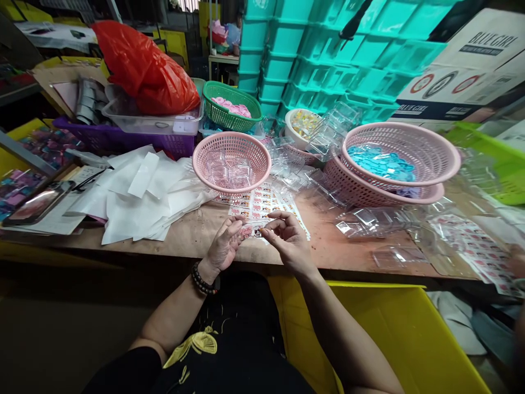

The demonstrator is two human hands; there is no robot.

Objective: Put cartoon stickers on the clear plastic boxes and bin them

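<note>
Over the table's front edge, my left hand [225, 242] grips a small clear plastic box [255, 223] between thumb and fingers. My right hand [290, 241] is closed at the box's other side, its thumb at a small printed sticker [257, 232]. Whether that sticker is stuck down or still pinched cannot be made out. Sheets of printed stickers [266, 201] lie flat just behind my hands. Beyond them a pink basket [197, 167] holds several clear boxes.
White backing papers [135, 202] are heaped on the left near a phone [41, 202]. Loose clear boxes [369, 219] and stacked pink baskets [441, 156] with blue pieces stand right. Teal crates [283, 60] rise behind. Another person's hand [517, 260] is at the right edge.
</note>
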